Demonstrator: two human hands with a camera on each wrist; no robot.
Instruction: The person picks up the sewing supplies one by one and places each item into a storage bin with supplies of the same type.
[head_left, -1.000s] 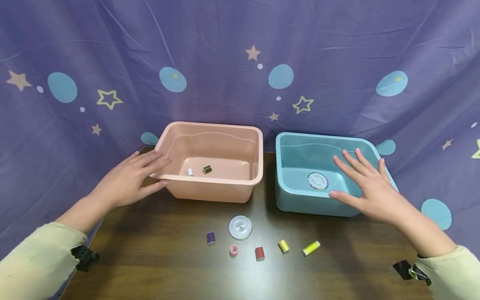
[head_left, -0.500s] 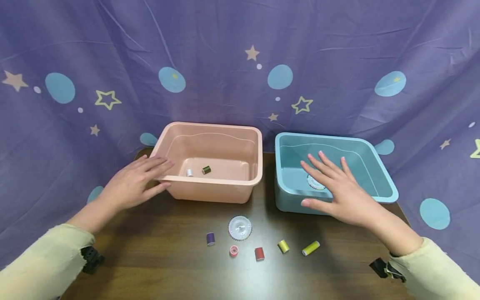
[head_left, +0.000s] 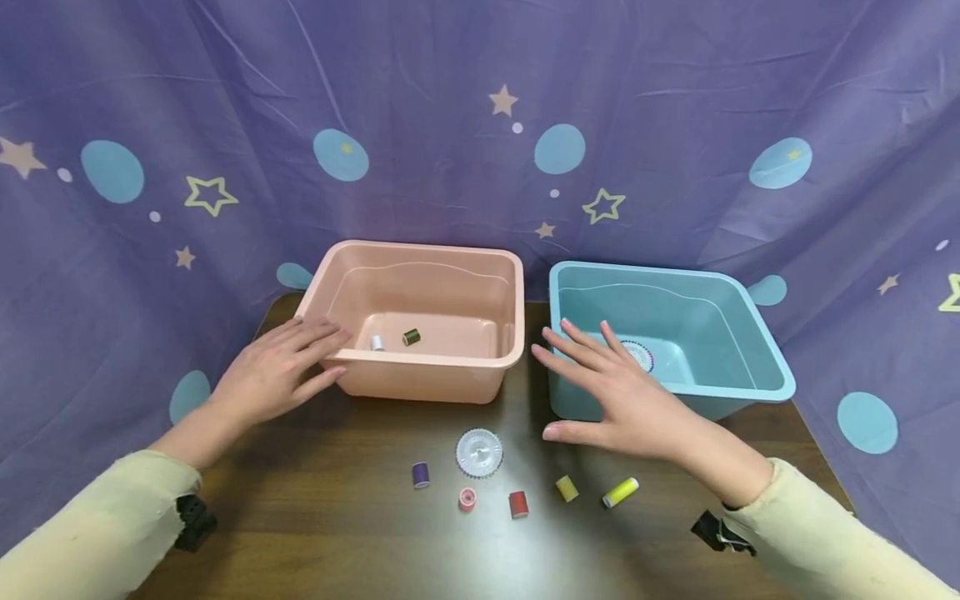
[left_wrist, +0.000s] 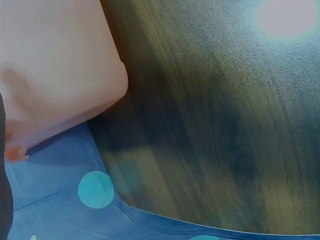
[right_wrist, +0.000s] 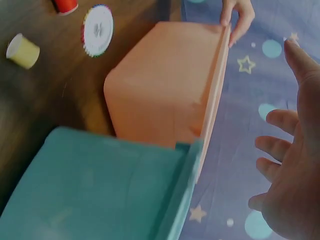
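My left hand (head_left: 273, 367) is at the left front corner of the pink bin (head_left: 420, 379), its straight fingers lying over the rim and the thumb outside. A white thread spool (head_left: 377, 342) and a dark green thread spool (head_left: 411, 337) lie inside that bin. With fingers spread and nothing in them, my right hand (head_left: 630, 408) hovers over the left front corner of the blue bin (head_left: 750, 392). Partly behind it, a wheel of pins (head_left: 640, 355) lies on the blue bin's floor. In the right wrist view the same hand (right_wrist: 295, 165) has its fingers apart.
On the table (head_left: 360, 542), in front of the bins, lie another pin wheel (head_left: 479, 453), a purple spool (head_left: 420, 475), a pink spool (head_left: 467, 499), a red spool (head_left: 518, 504), a yellow spool (head_left: 566, 488) and a longer bright yellow spool (head_left: 620, 492). A purple curtain (head_left: 450, 183) hangs behind.
My right hand has moved left and slightly toward me, from over the blue bin's right part to its left front corner. The left hand has shifted slightly right at the pink rim.
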